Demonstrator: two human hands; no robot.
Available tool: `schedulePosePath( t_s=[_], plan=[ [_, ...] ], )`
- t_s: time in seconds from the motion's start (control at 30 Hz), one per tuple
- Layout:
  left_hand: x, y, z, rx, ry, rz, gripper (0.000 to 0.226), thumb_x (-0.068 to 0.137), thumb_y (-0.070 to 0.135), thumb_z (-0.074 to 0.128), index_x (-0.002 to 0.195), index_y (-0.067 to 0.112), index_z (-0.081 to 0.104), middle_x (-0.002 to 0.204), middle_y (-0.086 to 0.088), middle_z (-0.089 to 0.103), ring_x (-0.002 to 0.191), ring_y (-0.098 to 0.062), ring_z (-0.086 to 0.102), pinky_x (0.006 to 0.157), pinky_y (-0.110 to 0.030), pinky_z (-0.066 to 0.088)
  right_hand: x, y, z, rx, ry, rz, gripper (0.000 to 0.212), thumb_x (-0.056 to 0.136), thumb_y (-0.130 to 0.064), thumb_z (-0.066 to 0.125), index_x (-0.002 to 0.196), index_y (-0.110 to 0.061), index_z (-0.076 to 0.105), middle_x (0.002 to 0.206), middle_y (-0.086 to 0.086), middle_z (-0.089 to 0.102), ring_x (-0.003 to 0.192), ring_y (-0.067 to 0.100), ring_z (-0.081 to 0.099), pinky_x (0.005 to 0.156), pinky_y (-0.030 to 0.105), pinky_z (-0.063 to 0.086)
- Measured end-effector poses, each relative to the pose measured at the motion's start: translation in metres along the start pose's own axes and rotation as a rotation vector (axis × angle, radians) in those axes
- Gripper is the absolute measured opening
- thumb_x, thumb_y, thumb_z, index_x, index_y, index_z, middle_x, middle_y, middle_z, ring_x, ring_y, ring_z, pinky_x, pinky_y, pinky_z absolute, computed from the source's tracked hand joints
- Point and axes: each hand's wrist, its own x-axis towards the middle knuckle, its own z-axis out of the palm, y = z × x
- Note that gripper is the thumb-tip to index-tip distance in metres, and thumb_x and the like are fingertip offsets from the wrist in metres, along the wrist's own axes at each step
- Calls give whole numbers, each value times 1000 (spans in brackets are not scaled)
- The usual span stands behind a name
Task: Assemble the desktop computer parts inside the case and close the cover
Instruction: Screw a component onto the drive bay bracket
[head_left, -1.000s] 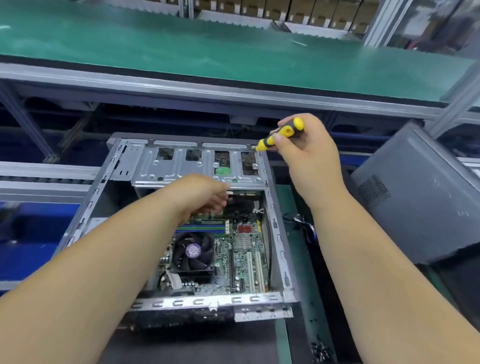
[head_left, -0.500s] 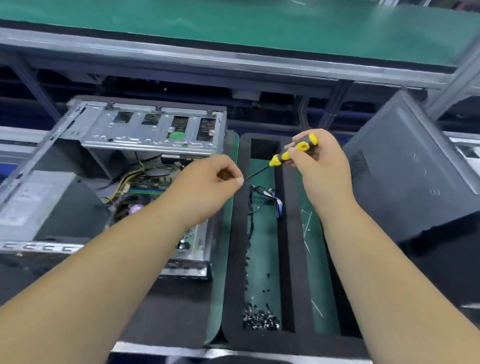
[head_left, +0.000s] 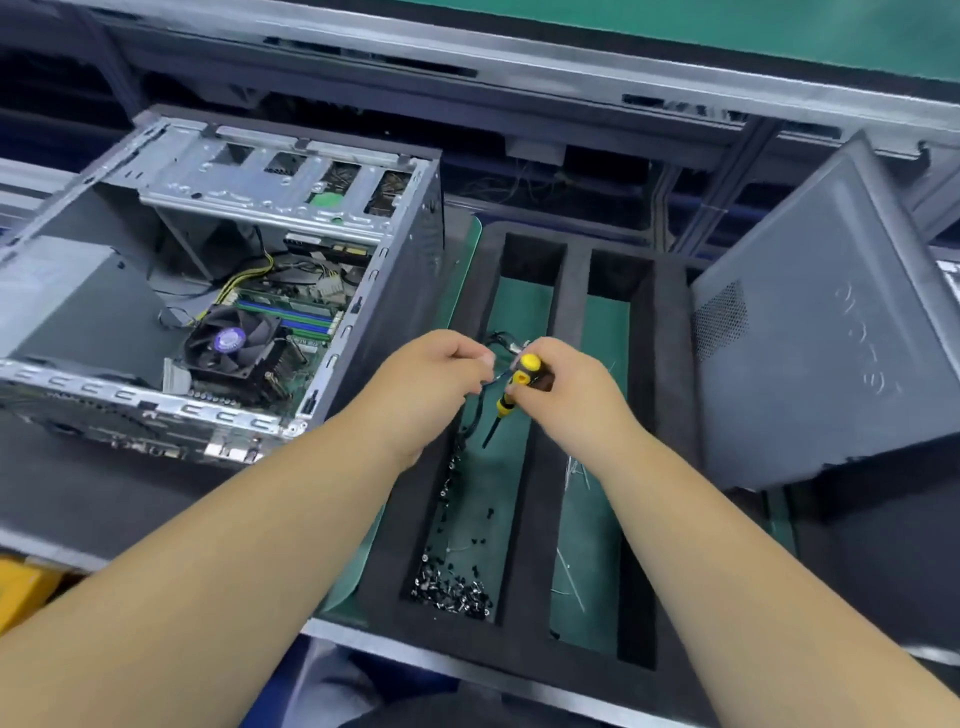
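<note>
Along the dark assembly surface (head_left: 93, 493) the case (head_left: 218, 291) is lying open with its cover (head_left: 831, 332) leaning apart, while the right hand (head_left: 571, 395) is gripping a screwdriver (head_left: 514, 395) and the left hand's (head_left: 431, 379) fingers are pinching something unclear over the tray (head_left: 540, 467), so fastening and closing are seemingly remaining.

The left hand (head_left: 434, 376) curls so its fingertips hide what they pinch; the right hand (head_left: 563, 387) covers part of the screwdriver (head_left: 511, 392); the case (head_left: 218, 291) is blurry and cut off at the left edge.
</note>
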Motion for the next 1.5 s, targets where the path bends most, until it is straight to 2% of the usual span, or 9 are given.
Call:
schedulePosePath(
  t_s=[0.17,0.33,0.47,0.83,1.03,1.13,1.23,1.37,1.5],
  plan=[
    [1,-35,7,-166,143,-184,10,85,33,59,93,31,64,104,0,67,105,-17,61,100,-41,48,2,8,22,-71,-146,-21,11,84,-23,67,90,-26,58,84,-6,67,82,19,63,75,40,55],
    [-1,-57,7,-229,179,-288,9,97,29,54,102,25,60,106,1,63,110,-19,58,105,-41,43,3,18,46,-164,-238,-62,17,85,-24,69,90,-25,54,83,-7,61,77,17,60,66,35,50],
    [0,-60,6,-257,198,-305,14,99,25,51,110,19,58,103,4,62,113,-19,58,104,-38,43,4,21,56,-187,-239,-87,16,87,-25,68,90,-25,52,80,-9,57,72,12,54,59,31,44],
    [5,-68,8,-237,188,-345,15,99,26,52,109,18,59,108,-1,64,109,-20,59,102,-37,45,5,17,41,-132,-211,-43,13,85,-24,67,88,-24,54,85,-4,66,83,20,64,75,42,55],
    [10,-64,17,-254,167,-385,11,99,22,53,107,15,57,104,-3,63,103,-18,60,90,-29,47,2,7,9,-14,-118,-48,9,85,-22,64,87,-25,55,85,-7,67,84,18,65,77,45,56],
    [9,-58,24,-213,138,-408,15,100,20,49,110,13,58,103,-5,62,99,-19,60,87,-29,49,0,-1,-10,63,-45,-73,10,87,-24,65,87,-25,55,86,-11,66,78,4,62,74,39,56],
    [8,-51,32,-223,118,-451,20,102,19,47,116,10,57,97,-7,63,88,-17,62,70,-22,51,-2,-10,-30,165,29,-79,8,86,-26,66,87,-27,58,84,-14,65,78,2,61,70,33,54],
    [6,-43,38,-451,95,-562,19,101,21,51,110,5,57,88,-10,70,81,-16,67,67,-24,54,-4,-23,-50,247,97,-107,8,86,-27,67,88,-29,60,84,-19,65,74,0,62,65,25,48],
    [5,-34,39,-632,111,-544,13,96,19,60,94,6,63,73,-4,74,67,-10,67,55,-20,55,-7,-30,-61,283,119,-141,9,85,-25,67,88,-29,60,82,-18,65,73,1,62,66,28,50]
  ],
)
